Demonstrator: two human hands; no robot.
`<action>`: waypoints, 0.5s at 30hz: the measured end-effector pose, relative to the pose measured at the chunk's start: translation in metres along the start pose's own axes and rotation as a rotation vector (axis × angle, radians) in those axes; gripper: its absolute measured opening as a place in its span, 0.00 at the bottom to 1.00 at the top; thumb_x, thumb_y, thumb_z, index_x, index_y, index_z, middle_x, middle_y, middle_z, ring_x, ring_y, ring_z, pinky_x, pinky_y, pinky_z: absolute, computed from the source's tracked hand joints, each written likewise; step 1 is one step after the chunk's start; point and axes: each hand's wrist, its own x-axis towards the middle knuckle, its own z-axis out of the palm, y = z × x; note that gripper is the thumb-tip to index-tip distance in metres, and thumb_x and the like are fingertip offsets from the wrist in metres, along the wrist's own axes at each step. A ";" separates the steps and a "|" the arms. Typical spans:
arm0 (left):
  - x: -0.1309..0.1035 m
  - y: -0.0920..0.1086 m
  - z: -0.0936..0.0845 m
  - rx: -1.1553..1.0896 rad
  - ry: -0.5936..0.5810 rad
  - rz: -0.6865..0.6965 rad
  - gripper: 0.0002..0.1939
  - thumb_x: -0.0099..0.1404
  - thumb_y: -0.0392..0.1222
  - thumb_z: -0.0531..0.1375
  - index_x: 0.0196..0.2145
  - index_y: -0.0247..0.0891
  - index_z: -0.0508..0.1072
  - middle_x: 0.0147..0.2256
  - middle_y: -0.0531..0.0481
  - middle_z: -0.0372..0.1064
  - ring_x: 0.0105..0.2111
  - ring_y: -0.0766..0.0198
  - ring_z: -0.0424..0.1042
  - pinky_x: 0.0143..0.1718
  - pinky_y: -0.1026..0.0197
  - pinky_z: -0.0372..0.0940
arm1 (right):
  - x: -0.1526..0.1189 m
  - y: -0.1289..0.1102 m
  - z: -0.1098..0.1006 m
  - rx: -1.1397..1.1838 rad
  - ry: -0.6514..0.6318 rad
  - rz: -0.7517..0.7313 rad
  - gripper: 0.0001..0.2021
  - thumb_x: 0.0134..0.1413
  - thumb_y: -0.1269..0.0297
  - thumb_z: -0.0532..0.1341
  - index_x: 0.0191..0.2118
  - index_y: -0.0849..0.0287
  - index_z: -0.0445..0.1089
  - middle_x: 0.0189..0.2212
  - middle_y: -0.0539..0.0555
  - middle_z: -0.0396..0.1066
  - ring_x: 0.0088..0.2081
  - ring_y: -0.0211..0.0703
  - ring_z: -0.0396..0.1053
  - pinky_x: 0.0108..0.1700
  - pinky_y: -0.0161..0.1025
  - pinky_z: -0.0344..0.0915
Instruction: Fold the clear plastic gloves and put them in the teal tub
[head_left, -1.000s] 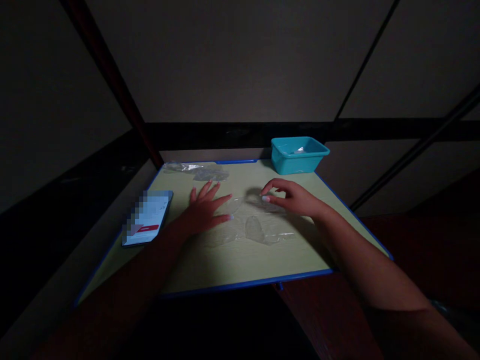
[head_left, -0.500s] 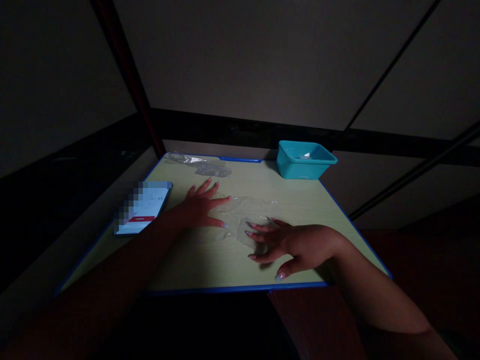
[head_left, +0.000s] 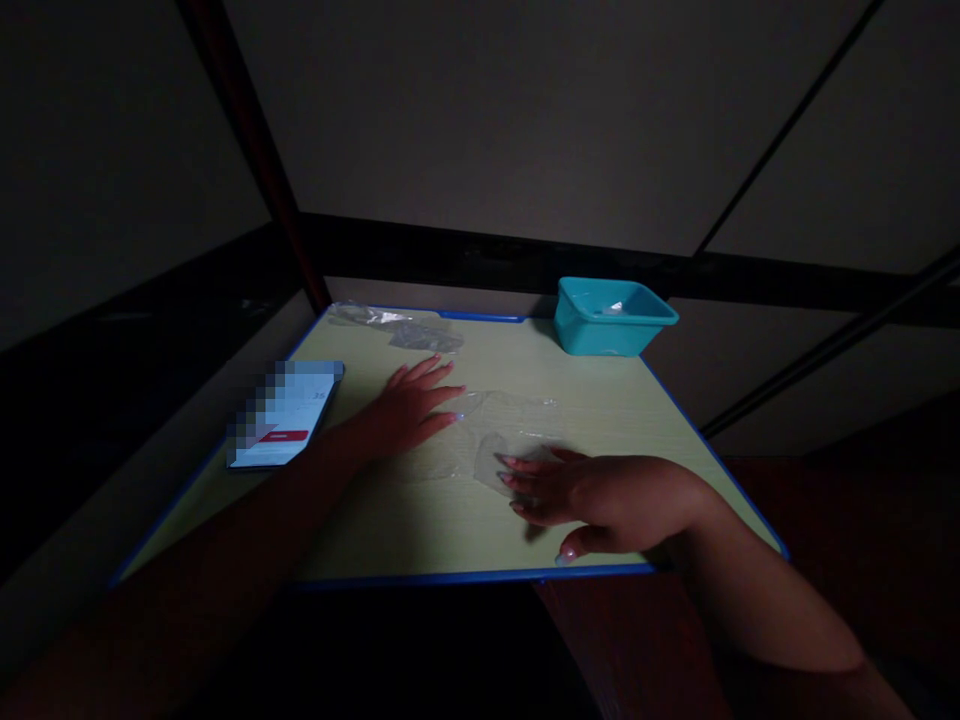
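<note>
Clear plastic film [head_left: 517, 412] lies flat at table centre, thin and see-through; can't tell if it's 1 piece or several. Left hand [head_left: 409, 408] is open, fingers spread, at its 9 o'clock edge. Right hand [head_left: 611, 498] is open too, thumb apart from the fingers, over the film's near corner at 5 o'clock; fingertips look to be on it, actual pressure can't be told. Neither hand grips anything. Risks: film could skid or ruck if the hands push unevenly; a nail could snag or tear it; edges are easy to misjudge, cause is clear film on a pale top in poor light. Left forearm is close to the phone [head_left: 304, 410] at 9 o'clock, so a sideways sweep could knock it. Surface: pale wood-look table [head_left: 450, 535], blue rim, crumpled plastic [head_left: 386, 322] at 11, teal bin [head_left: 604, 335] at 1 with a shiny scrap [head_left: 616, 307] inside. Room: dim, grey panelled wall [head_left: 487, 120] at 12, black band low on it, dark red floor [head_left: 780, 500] at 3.
</note>
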 end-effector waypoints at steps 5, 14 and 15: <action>0.002 0.000 -0.001 -0.036 0.023 0.035 0.22 0.67 0.49 0.51 0.55 0.40 0.66 0.62 0.42 0.52 0.64 0.49 0.43 0.60 0.41 0.46 | 0.001 0.000 0.001 0.031 0.045 -0.011 0.25 0.56 0.63 0.61 0.58 0.63 0.62 0.62 0.66 0.52 0.65 0.53 0.43 0.64 0.55 0.40; -0.003 0.026 -0.004 -0.303 0.058 0.344 0.19 0.61 0.48 0.58 0.48 0.38 0.72 0.54 0.42 0.66 0.56 0.54 0.62 0.58 0.50 0.55 | 0.004 0.002 -0.006 0.089 0.071 -0.033 0.20 0.59 0.63 0.58 0.57 0.58 0.64 0.59 0.61 0.60 0.63 0.49 0.51 0.65 0.54 0.38; -0.004 0.028 -0.002 -0.313 0.040 0.369 0.20 0.60 0.49 0.59 0.48 0.38 0.73 0.54 0.42 0.66 0.56 0.54 0.62 0.58 0.50 0.55 | 0.005 0.003 -0.006 0.095 0.079 -0.053 0.20 0.60 0.63 0.58 0.57 0.59 0.64 0.58 0.62 0.61 0.63 0.48 0.52 0.64 0.53 0.40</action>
